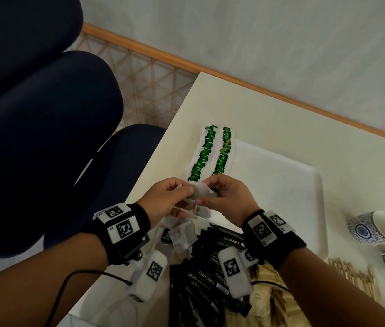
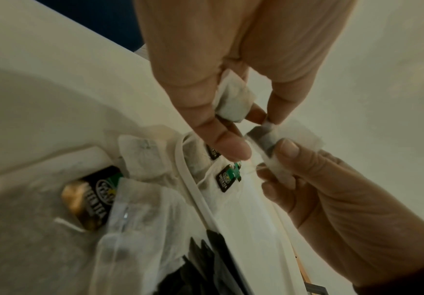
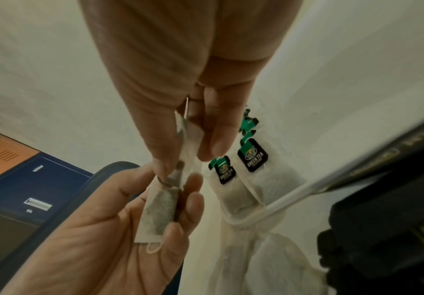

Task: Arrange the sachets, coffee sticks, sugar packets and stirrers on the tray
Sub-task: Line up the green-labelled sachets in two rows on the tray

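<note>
Both hands meet above the near left corner of the white tray (image 1: 281, 185). My left hand (image 1: 190, 192) pinches one white tea sachet (image 2: 233, 99) between thumb and fingers. My right hand (image 1: 207, 192) pinches a second sachet (image 2: 281, 143), and the two sachets touch between the hands. Two rows of green-tagged tea sachets (image 1: 204, 154) lie along the tray's left side. Several loose sachets (image 1: 182, 234) lie under my left hand. Black coffee sticks (image 1: 205, 274) are piled near my wrists. Wooden stirrers (image 1: 352, 272) lie at the right.
Two blue-patterned cups (image 1: 375, 227) stand right of the tray, one tipped on its side. Pale tan packets (image 1: 264, 300) lie beneath my right forearm. Dark blue chairs (image 1: 45, 114) stand left of the table. The table's left edge runs close by my left wrist.
</note>
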{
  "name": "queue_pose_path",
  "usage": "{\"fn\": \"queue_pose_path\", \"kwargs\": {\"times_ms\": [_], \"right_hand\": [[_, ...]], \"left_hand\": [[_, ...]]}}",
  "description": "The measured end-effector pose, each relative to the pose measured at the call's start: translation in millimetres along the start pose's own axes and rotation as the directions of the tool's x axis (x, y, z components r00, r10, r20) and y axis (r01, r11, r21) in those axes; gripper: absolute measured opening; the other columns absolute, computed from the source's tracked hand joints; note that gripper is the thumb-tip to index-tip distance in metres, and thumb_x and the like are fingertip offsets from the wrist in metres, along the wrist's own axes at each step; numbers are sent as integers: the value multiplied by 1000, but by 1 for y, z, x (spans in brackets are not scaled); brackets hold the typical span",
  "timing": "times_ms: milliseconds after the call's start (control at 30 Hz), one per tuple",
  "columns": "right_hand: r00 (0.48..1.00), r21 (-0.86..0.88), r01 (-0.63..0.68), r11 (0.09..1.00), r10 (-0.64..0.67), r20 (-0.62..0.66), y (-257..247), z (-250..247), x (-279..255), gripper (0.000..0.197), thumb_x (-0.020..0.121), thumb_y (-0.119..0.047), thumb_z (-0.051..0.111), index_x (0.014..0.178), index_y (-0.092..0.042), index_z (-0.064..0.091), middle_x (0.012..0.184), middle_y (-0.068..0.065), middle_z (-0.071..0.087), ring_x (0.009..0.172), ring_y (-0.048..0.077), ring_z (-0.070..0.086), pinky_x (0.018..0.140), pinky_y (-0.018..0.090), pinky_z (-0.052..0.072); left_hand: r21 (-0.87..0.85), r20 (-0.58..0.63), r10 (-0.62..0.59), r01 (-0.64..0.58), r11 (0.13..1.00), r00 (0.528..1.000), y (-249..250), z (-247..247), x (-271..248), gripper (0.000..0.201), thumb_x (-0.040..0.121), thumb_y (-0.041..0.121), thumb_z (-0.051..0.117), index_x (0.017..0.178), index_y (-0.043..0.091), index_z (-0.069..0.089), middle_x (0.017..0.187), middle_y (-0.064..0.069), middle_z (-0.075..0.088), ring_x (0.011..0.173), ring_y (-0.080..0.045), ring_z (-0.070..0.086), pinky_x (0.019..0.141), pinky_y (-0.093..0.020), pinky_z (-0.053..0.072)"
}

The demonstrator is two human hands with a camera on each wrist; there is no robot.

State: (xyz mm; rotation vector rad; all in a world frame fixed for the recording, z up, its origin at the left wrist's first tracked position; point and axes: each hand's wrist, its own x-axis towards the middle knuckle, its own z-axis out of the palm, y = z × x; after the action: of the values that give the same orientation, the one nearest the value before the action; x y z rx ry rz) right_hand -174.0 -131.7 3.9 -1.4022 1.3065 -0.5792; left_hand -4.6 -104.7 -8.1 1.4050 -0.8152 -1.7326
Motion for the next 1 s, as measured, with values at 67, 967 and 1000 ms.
{"fn": "queue_pose_path", "kwargs": {"times_ms": [67,967,1000], "right_hand": [[1000,-5,4,1000,-4,-14,0,-2,0,25,67,-6,83,71,-22,65,64,-6,63,59,12,54,61,30,50],[891,-314,334,889,-190,412,-21,-17,-7,29,75,-16,79,75,-44,71,139,-17,44,126,-3,39,105,26,33],[906,-298,319,900,-197,374,-20,-16,-7,30,76,-16,78,83,-44,71,135,-17,48,121,-5,44,100,23,37]], "left_hand": [[-4,-27,-20,20,1000,999,0,0,0,6,93,10,56,88,12,58,77,-8,67,59,-13,65,50,-25,52],[249,329,-191,110,962,925,1,-15,-4,7,90,13,61,90,9,55,48,6,44,38,-6,32,39,-18,20],[241,280,-154,86,967,948,1,-17,-2,10,90,12,61,83,13,54,47,7,43,39,-6,32,39,-17,21]]}}
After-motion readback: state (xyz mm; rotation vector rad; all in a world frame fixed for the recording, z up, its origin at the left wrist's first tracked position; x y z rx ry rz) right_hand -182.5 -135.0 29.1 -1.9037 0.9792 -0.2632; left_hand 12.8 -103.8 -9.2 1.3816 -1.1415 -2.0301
